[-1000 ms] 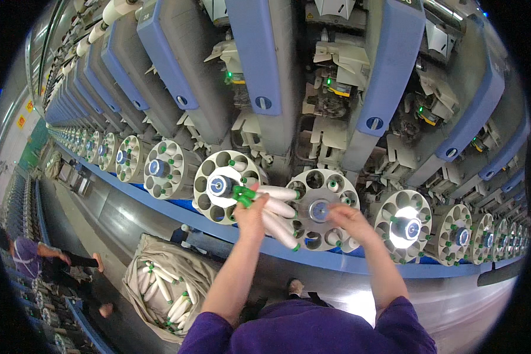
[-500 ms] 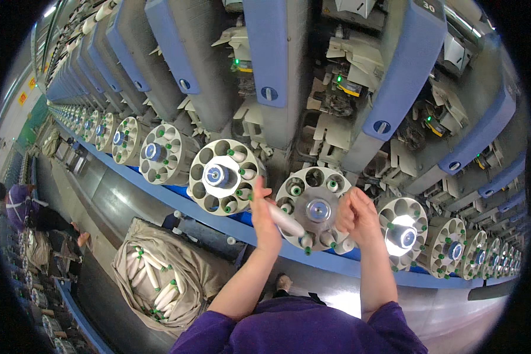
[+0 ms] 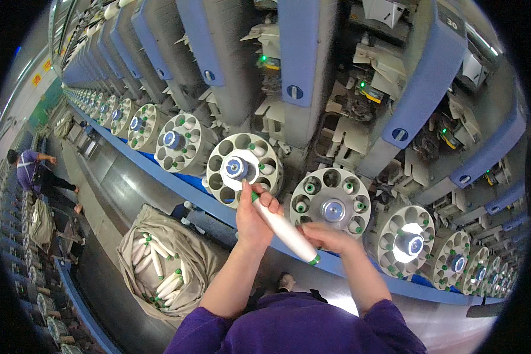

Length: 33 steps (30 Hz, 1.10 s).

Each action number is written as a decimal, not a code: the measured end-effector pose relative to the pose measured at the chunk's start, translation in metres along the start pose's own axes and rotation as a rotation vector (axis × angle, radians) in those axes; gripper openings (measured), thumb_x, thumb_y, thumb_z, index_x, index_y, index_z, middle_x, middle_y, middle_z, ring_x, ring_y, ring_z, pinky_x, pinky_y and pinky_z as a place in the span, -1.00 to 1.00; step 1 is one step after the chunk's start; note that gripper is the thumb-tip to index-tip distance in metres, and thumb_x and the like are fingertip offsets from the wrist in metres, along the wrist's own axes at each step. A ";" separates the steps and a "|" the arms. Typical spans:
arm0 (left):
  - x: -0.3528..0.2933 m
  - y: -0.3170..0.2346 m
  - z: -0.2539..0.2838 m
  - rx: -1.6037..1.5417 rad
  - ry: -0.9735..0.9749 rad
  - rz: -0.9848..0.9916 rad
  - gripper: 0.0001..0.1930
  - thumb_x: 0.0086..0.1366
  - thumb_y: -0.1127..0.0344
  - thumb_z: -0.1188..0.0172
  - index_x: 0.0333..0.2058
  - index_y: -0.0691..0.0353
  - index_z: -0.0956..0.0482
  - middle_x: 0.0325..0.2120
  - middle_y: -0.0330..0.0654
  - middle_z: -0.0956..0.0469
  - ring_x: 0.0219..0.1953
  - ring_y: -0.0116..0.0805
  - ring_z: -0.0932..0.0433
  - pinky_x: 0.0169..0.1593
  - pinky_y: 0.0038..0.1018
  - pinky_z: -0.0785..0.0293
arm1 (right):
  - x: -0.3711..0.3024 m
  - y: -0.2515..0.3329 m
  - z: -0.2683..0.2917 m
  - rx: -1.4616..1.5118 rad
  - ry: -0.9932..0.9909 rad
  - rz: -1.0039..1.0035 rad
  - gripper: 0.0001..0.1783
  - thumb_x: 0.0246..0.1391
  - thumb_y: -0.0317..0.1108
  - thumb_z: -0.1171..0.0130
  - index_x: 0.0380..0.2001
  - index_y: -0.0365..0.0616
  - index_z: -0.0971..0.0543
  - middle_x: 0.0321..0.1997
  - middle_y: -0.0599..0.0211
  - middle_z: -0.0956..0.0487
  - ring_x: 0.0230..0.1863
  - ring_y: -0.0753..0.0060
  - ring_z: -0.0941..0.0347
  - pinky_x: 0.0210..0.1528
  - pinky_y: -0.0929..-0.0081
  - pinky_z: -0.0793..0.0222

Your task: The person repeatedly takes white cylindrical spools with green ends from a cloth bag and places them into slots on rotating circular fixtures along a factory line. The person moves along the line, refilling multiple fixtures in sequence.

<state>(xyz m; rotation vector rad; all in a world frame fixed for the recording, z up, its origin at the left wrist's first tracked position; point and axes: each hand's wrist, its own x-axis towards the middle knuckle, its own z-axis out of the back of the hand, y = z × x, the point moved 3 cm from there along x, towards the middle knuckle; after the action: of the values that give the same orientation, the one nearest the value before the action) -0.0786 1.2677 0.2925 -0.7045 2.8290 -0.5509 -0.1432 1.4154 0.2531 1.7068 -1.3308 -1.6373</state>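
Observation:
A white yarn bobbin [image 3: 286, 233] with green ends lies slantwise across my left hand [image 3: 255, 219], which grips its upper end, thumb on the near side and fingers curled round. Its lower end points down to the right, in front of the machine. Slightly blurred, my right hand [image 3: 330, 238] is beside the bobbin's lower half with bent fingers close together; whether they pinch a thread cannot be seen. Behind my hands stand a round bobbin magazine [image 3: 334, 187] partly filled with green-tipped bobbins, and on its left another magazine [image 3: 227, 144] with several hollow slots.
A beige cloth sack [image 3: 203, 251] at lower left holds several white bobbins [image 3: 171, 283]. More magazines [image 3: 186, 141] line the blue rail [image 3: 183, 186] both ways, below tall blue-and-grey machine units [image 3: 298, 53]. Another person [image 3: 32, 171] bends at the far left.
My left hand has turned, and the bobbin is now in front of the magazines. My right hand has come down and left to the bobbin. The whole view has shifted slightly.

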 end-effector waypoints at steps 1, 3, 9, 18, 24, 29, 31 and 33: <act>0.000 0.000 0.000 0.056 -0.012 -0.010 -0.68 0.30 -0.04 0.07 -0.39 0.09 -0.28 -0.64 -0.32 -0.24 -0.58 -0.46 -0.25 -0.44 -0.45 -0.25 | -0.003 0.006 -0.001 -0.033 -0.031 0.176 -0.27 0.12 0.11 0.05 0.17 -0.22 -0.17 0.06 0.16 -0.38 0.05 0.42 -0.34 0.02 0.47 -0.29; -0.002 0.001 -0.001 0.136 -0.124 -0.090 -0.70 0.30 -0.01 0.05 -0.41 0.09 -0.26 -0.64 -0.31 -0.24 -0.59 -0.45 -0.25 -0.45 -0.43 -0.27 | -0.006 0.012 0.002 -0.119 -0.209 0.324 -0.26 0.11 0.10 0.03 0.19 -0.21 -0.14 0.01 0.15 -0.42 0.01 0.41 -0.37 0.03 0.47 -0.29; 0.006 -0.018 -0.014 0.175 -0.067 -0.222 -0.71 0.33 0.04 0.07 -0.44 0.09 -0.19 -0.67 -0.30 -0.20 -0.60 -0.44 -0.24 -0.49 -0.47 -0.27 | -0.009 -0.015 -0.013 -0.036 -0.132 0.356 -0.64 0.19 -0.11 0.05 -0.13 -0.18 -0.37 -0.45 0.41 -0.48 -0.54 0.65 -0.36 -0.47 0.70 -0.27; -0.002 -0.044 -0.016 0.130 -0.149 -0.225 -0.68 0.33 -0.04 0.12 -0.42 0.06 -0.18 -0.65 -0.33 -0.18 -0.57 -0.44 -0.24 -0.44 -0.41 -0.28 | -0.062 -0.019 0.039 0.405 -0.737 0.790 -0.85 0.12 -0.23 -0.09 -0.40 -0.05 -0.49 -0.61 0.61 -0.40 -0.65 0.79 -0.18 -0.61 0.75 -0.06; -0.010 -0.027 -0.018 0.185 -0.133 -0.277 -0.71 0.36 -0.02 0.16 -0.38 0.06 -0.18 -0.63 -0.34 -0.18 -0.55 -0.45 -0.25 -0.41 -0.42 -0.30 | -0.014 -0.014 -0.019 0.001 -0.673 0.729 -0.73 -0.01 -0.36 -0.19 -0.18 -0.14 -0.56 -0.23 0.43 -0.52 -0.25 0.59 -0.39 -0.20 0.63 -0.29; -0.007 -0.016 -0.002 0.240 -0.253 -0.330 -0.74 0.33 0.04 0.07 -0.34 0.07 -0.18 -0.63 -0.35 -0.22 -0.55 -0.49 -0.25 -0.41 -0.46 -0.30 | 0.005 -0.024 -0.021 0.042 -0.894 0.754 -0.84 -0.07 -0.33 -0.26 -0.40 -0.14 -0.56 -0.42 0.35 -0.50 -0.36 0.49 -0.38 -0.31 0.54 -0.25; -0.003 -0.016 -0.001 0.299 -0.291 -0.368 -0.75 0.33 0.07 0.04 -0.32 0.08 -0.18 -0.64 -0.34 -0.22 -0.57 -0.49 -0.24 -0.42 -0.45 -0.31 | -0.001 -0.027 -0.025 -0.442 -1.050 0.830 -0.87 -0.08 -0.35 -0.24 -0.48 -0.16 -0.53 -0.47 0.27 -0.48 -0.37 0.32 -0.40 -0.29 0.44 -0.26; 0.000 -0.017 -0.001 0.322 -0.411 -0.381 -0.75 0.33 0.07 0.04 -0.31 0.08 -0.18 -0.65 -0.33 -0.22 -0.58 -0.49 -0.24 -0.43 -0.43 -0.31 | 0.000 -0.039 -0.037 -0.728 -0.883 0.737 -0.86 -0.04 -0.35 -0.18 -0.51 -0.17 -0.48 -0.46 0.17 -0.46 -0.32 0.11 -0.40 -0.21 0.34 -0.29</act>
<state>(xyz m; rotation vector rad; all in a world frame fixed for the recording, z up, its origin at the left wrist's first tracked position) -0.0720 1.2539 0.2999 -1.1433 2.1735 -0.7905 -0.0957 1.4215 0.2284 0.0058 -1.2020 -2.0405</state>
